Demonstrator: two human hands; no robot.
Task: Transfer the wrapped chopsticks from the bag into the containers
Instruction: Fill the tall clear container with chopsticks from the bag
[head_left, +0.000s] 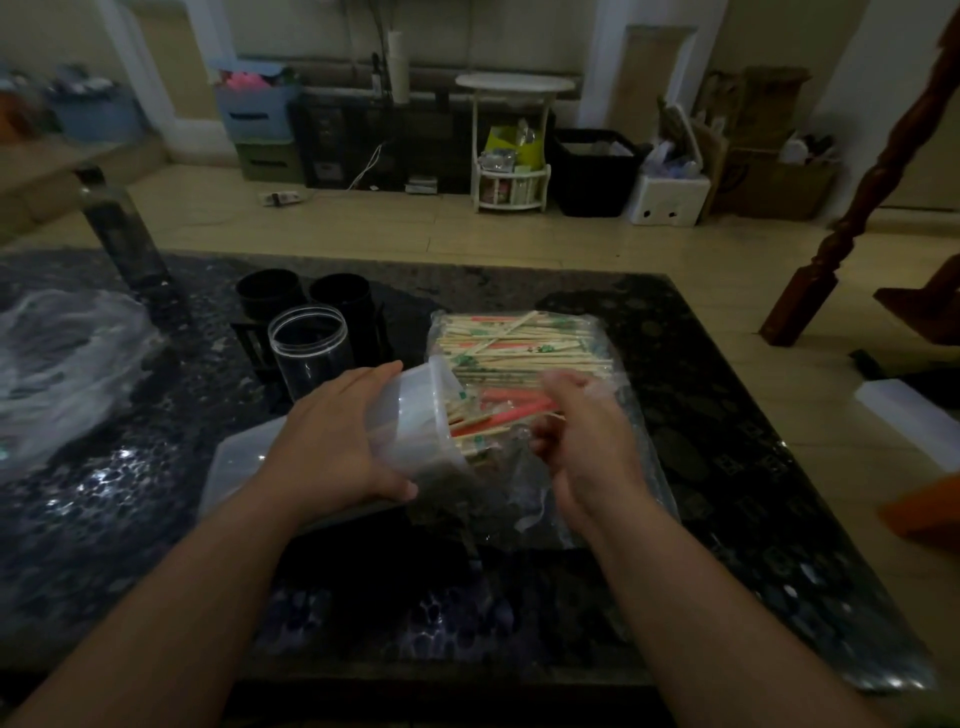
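A clear plastic bag (597, 467) of wrapped chopsticks (514, 345) lies on the dark table (156, 519). My left hand (332, 441) grips a translucent white container (415, 415), tipped on its side with its mouth toward the bag. Several wrapped chopsticks poke into that mouth. My right hand (582, 436) holds a bunch of wrapped chopsticks (509, 410), some with red wrappers, at the container's opening. An upright clear jar (309, 348) stands behind my left hand.
Two black cylindrical holders (270, 296) (343, 301) stand behind the clear jar. A crumpled clear plastic bag (57, 364) lies at the table's left. A flat translucent lid or tray (234, 467) lies under my left wrist. A wooden post (852, 208) rises at right.
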